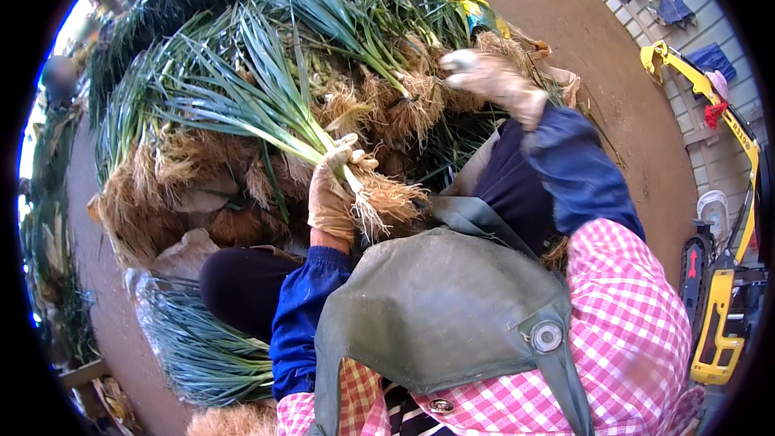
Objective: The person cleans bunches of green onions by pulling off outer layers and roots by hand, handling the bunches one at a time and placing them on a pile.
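Note:
My left hand (333,194), in a tan work glove, is closed round the white stalks of a small bunch of green onions (311,141). Their leaves fan out to the upper left, and the stringy roots (383,200) hang to the right of my fist. Over the right part of a big pile of green onions (339,24) is my right hand (488,79), gloved too and slightly blurred. Its fingers are spread, with nothing visible between them. Tangled brown roots (416,109) of the pile lie just below and left of it.
More green onions (202,347) lie on plastic sheeting at lower left. A yellow bag (468,4) sits behind the pile. At right stand a small yellow excavator (714,327) and a tiled wall (702,0) with clothes on it. My knees (242,287) flank the pile's near edge.

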A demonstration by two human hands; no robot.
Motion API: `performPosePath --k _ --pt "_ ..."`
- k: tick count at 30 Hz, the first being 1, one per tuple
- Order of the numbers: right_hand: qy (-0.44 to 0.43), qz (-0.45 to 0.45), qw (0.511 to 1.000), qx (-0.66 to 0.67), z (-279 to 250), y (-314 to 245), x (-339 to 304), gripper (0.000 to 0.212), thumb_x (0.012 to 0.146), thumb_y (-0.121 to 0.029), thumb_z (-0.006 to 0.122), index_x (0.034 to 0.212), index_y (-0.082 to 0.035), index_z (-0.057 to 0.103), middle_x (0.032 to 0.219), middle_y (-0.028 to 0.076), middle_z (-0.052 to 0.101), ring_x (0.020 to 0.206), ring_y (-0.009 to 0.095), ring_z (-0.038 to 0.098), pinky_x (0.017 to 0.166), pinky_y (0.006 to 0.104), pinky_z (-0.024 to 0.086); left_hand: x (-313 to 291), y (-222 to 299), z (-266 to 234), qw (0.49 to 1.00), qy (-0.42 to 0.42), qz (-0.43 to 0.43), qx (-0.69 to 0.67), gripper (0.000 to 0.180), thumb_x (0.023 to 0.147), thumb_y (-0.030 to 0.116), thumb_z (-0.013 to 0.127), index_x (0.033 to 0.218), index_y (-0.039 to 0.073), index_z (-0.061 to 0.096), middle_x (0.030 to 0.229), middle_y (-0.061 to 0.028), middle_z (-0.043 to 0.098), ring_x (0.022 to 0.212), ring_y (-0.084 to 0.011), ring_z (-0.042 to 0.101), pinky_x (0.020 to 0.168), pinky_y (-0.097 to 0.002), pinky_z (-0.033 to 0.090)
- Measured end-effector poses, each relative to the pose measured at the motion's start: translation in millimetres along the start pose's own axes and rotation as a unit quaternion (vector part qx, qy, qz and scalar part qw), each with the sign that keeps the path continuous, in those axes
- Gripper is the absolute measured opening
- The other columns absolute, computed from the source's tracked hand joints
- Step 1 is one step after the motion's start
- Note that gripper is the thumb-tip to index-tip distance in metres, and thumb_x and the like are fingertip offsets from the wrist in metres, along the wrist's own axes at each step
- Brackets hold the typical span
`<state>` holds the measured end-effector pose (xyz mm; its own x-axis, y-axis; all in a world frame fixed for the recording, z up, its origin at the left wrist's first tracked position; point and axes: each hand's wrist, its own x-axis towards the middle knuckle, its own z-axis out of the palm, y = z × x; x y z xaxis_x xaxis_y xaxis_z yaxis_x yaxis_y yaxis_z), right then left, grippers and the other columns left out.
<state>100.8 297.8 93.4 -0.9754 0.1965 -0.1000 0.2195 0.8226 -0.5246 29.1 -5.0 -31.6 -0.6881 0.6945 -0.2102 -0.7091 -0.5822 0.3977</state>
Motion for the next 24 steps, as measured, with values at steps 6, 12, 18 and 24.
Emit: performPosePath --k 6,12,18,24 --pt "0.026 0.103 0.96 -0.26 110.9 21.4 112.2 0.022 0.084 -0.028 0.059 0.092 -0.009 0.064 0.083 0.01 0.066 0.076 0.024 0.064 0.069 0.0369 0.051 -9.1 7.5 22.2 0.998 -0.038 0.046 0.003 0.029 0.086 0.013 0.057 0.109 -0.003 0.052 0.078 -0.0078 0.056 0.071 -0.0214 0.057 0.071 -0.0362 0.052" --pt "0.243 0.044 0.91 -0.333 177.4 93.2 128.0 0.024 0.096 -0.021 0.039 0.102 -0.009 0.058 0.092 0.009 0.065 0.084 0.026 0.063 0.077 0.0337 0.05 -4.7 20.9 39.2 0.986 -0.132 0.096 -0.023 0.04 0.085 0.017 0.058 0.117 -0.003 0.047 0.072 -0.0046 0.05 0.066 -0.0182 0.054 0.073 -0.0403 0.052" --pt "0.148 0.107 0.974 0.138 79.6 25.0 125.1 0.021 0.083 -0.02 0.066 0.1 -0.009 0.062 0.075 0.006 0.065 0.064 0.017 0.06 0.056 0.0335 0.05 5.7 5.5 16.4 0.997 -0.02 -0.002 -0.076 0.037 0.083 0.01 0.059 0.118 0.002 0.049 0.075 -0.007 0.055 0.07 -0.023 0.056 0.066 -0.0361 0.05" --pt "0.277 -0.177 0.944 -0.027 64.3 -79.0 27.8 0.04 0.077 -0.031 0.071 0.106 -0.006 0.058 0.086 0.011 0.063 0.08 0.024 0.062 0.069 0.0356 0.051 -4.8 -2.2 42.2 0.999 -0.006 0.005 -0.039 0.039 0.086 0.013 0.054 0.121 -0.004 0.049 0.113 -0.0216 0.06 0.103 -0.0348 0.059 0.09 -0.0408 0.05"
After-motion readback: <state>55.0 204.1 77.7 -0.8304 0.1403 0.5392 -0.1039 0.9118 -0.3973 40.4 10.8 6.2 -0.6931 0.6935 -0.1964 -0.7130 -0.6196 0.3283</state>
